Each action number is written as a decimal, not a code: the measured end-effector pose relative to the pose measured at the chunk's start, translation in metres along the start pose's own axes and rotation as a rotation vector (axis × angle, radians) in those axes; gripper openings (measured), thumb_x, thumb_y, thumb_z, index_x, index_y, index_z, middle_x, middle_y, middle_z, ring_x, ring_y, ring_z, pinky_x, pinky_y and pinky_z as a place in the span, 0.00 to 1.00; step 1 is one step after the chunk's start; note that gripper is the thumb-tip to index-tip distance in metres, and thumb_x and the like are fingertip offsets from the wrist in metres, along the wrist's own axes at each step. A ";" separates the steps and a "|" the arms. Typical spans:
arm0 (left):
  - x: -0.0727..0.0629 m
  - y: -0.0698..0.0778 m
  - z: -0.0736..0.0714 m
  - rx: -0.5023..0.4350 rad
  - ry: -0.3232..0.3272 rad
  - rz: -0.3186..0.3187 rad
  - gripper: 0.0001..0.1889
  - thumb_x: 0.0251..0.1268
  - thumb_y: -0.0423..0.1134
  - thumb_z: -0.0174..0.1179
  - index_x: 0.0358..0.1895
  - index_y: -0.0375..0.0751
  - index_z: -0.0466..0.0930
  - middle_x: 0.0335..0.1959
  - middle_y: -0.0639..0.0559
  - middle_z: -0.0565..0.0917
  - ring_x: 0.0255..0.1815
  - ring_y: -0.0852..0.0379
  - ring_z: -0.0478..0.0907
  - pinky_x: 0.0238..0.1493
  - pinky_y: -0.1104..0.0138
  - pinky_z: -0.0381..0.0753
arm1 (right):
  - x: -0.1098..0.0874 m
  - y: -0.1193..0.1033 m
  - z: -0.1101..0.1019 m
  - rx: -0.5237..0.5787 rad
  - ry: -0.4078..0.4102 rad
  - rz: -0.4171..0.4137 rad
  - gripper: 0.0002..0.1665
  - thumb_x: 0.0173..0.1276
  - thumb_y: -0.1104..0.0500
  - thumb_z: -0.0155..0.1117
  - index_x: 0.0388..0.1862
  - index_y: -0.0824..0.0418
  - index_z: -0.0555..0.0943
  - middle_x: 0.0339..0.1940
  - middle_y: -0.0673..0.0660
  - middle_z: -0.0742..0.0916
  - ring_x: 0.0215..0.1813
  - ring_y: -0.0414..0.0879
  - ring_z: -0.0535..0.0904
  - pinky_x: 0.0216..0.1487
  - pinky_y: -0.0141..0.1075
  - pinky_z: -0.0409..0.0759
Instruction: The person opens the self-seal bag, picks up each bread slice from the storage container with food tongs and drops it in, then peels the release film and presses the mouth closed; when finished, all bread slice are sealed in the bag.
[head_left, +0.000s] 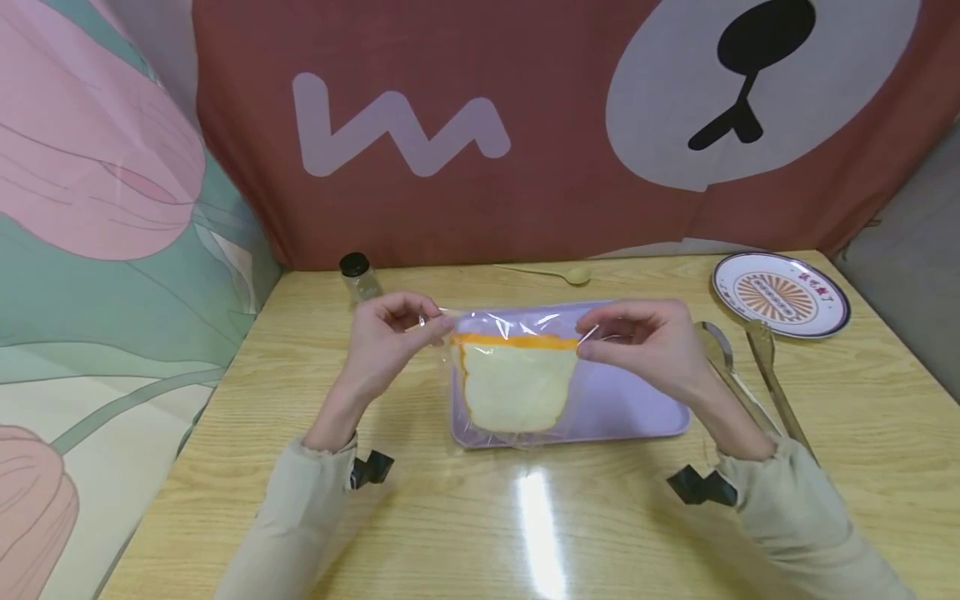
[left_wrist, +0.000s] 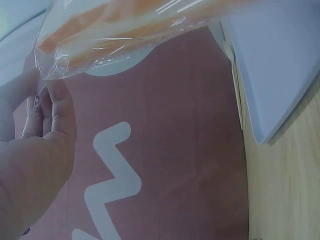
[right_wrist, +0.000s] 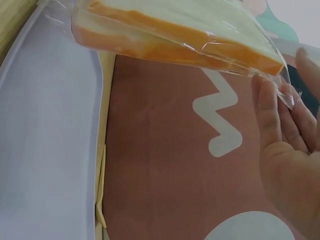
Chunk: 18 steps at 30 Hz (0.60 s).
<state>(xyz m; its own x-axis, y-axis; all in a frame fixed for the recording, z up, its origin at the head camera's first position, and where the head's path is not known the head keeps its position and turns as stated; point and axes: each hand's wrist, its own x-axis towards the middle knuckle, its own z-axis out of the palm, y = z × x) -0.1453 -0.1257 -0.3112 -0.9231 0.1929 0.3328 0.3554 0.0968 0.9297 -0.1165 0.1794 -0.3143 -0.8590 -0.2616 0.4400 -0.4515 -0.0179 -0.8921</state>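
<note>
Between both hands hangs a clear plastic bag with white bread slices [head_left: 517,387] edged in orange crust inside. My left hand [head_left: 393,337] pinches the bag's upper left corner between thumb and fingers. At the upper right corner, my right hand [head_left: 645,342] pinches the film the same way. In the right wrist view, two stacked bread slices [right_wrist: 175,37] show through the clear film. Behind and below the bag in the head view lies a lavender tray [head_left: 630,400], partly hidden by it.
A black-capped jar [head_left: 360,279] stands behind the left hand. A pale wooden spoon [head_left: 573,275] lies at the table's back edge. To the right are a patterned plate [head_left: 780,296], a wooden fork [head_left: 765,358] and a metal-handled spoon [head_left: 738,375]. A red cloth [head_left: 487,217] hangs behind the table.
</note>
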 end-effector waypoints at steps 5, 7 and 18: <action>0.000 -0.002 0.001 -0.019 0.002 0.002 0.06 0.54 0.26 0.68 0.30 0.30 0.79 0.26 0.51 0.83 0.23 0.55 0.81 0.30 0.66 0.83 | 0.002 0.002 -0.001 0.005 -0.010 -0.049 0.08 0.52 0.78 0.70 0.32 0.73 0.84 0.30 0.57 0.88 0.31 0.44 0.84 0.34 0.32 0.84; 0.001 -0.002 0.000 -0.027 -0.006 0.008 0.05 0.54 0.25 0.68 0.29 0.30 0.79 0.26 0.51 0.83 0.24 0.53 0.81 0.30 0.66 0.83 | 0.002 0.003 -0.001 0.007 -0.013 -0.069 0.06 0.54 0.76 0.70 0.31 0.73 0.84 0.28 0.58 0.87 0.29 0.44 0.84 0.33 0.32 0.84; 0.003 0.005 0.002 -0.021 -0.071 0.037 0.12 0.58 0.21 0.62 0.46 0.24 0.81 0.36 0.47 0.84 0.32 0.60 0.78 0.34 0.66 0.84 | 0.004 0.000 0.006 -0.056 0.071 -0.088 0.08 0.54 0.80 0.66 0.32 0.72 0.81 0.24 0.56 0.87 0.24 0.46 0.82 0.26 0.32 0.81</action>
<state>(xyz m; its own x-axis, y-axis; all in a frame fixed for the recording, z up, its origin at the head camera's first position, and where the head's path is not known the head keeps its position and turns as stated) -0.1457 -0.1224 -0.3059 -0.8962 0.2651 0.3557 0.3853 0.0677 0.9203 -0.1185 0.1728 -0.3130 -0.8296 -0.1919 0.5243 -0.5368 0.0164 -0.8435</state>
